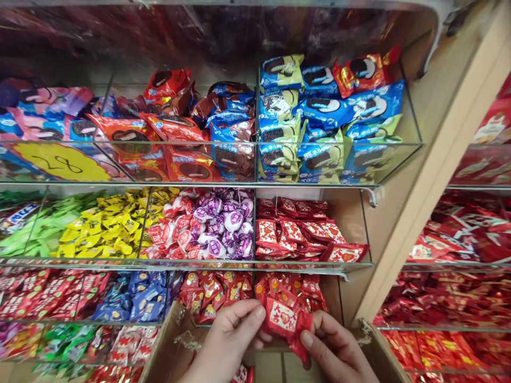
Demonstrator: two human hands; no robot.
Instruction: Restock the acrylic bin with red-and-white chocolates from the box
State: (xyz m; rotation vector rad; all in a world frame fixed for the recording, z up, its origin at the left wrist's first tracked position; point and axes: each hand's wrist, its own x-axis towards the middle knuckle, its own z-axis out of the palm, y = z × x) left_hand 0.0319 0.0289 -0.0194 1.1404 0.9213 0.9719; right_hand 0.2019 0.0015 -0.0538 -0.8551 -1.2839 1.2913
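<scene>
A small red candy packet (282, 317), with a white label and red characters, is held up between my two hands. My left hand (229, 340) pinches its left end between thumb and fingers. At the right end, my right hand (335, 348) grips the crinkled red wrapper, which folds downward there; whether a second packet is in the grip I cannot tell. Below my hands stands an open cardboard box (164, 340), with some red wrappers (242, 374) inside, partly hidden by my left hand. Similar red packets (297, 234) lie in the shelf compartment just above.
Glass-fronted shelves hold blue cookie packs (327, 111), purple-and-white wrapped candies (223, 223), yellow candies (115, 223) and red orange-print packets (217, 290). A yellow price card (64, 161) reads 28. A wooden upright (431, 181) divides off more red-filled shelves at the right.
</scene>
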